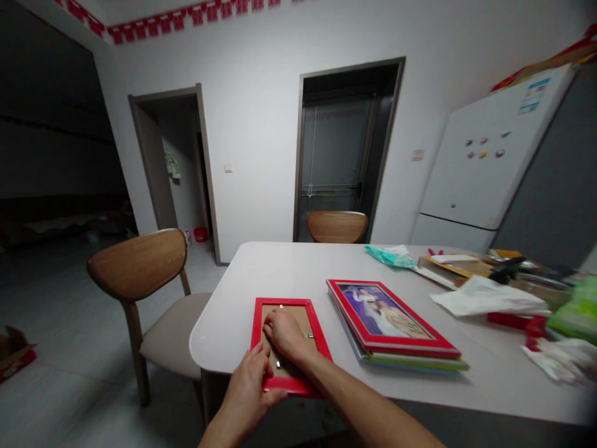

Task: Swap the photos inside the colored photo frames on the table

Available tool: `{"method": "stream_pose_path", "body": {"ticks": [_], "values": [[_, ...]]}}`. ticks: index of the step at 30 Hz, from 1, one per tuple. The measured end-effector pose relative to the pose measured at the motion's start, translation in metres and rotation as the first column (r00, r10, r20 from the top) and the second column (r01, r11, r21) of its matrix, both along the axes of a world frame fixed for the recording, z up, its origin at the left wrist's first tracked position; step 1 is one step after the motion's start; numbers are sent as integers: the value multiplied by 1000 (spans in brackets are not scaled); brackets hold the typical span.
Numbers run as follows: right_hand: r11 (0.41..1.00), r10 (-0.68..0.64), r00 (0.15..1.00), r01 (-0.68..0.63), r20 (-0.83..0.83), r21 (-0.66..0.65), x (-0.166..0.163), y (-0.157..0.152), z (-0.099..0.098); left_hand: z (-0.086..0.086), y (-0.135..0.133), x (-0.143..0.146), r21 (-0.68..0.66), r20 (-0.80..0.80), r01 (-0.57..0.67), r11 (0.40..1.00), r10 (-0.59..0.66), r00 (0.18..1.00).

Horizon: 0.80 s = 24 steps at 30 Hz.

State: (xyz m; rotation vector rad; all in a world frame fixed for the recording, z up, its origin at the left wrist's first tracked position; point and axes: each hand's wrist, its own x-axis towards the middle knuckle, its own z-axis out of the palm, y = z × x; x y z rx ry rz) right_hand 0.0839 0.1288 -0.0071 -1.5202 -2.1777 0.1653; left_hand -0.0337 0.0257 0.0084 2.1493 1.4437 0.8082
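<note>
A red picture frame [305,387] lies face down at the table's near edge, its brown backing board [296,311] showing. Small metal clips sit along the board's edges. My left hand [249,379] grips the frame's near left corner, thumb along the near side and fingers on the left side. Reaching across the board, my right hand [283,333] has its fingers bent and pressed together at the board's left edge. Whatever is under those fingertips is hidden. To the right lies a stack of frames, topped by a red-framed photo [380,311].
The white table [298,264] has a rounded left corner. Wooden chairs stand at its left [140,264] and far side [338,227]. On its right are a teal packet [390,256], white paper [489,297], an open box and a green bag [578,311].
</note>
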Motion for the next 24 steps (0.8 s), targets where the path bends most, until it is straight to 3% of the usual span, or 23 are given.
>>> {"method": "stream_pose_path", "body": {"ticks": [11,18,24], "values": [[976,-218,974,218,57,12,37,12,2,-10,2,-1,18,-19,0,1000,0,1000],[986,-159,986,160,42,-38,38,9,9,-8,3,-1,6,-22,2,1000,-1,1000],[998,-23,1000,24,16,-60,74,-3,25,-13,6,-2,1,13,5,1000,-5,1000]]}}
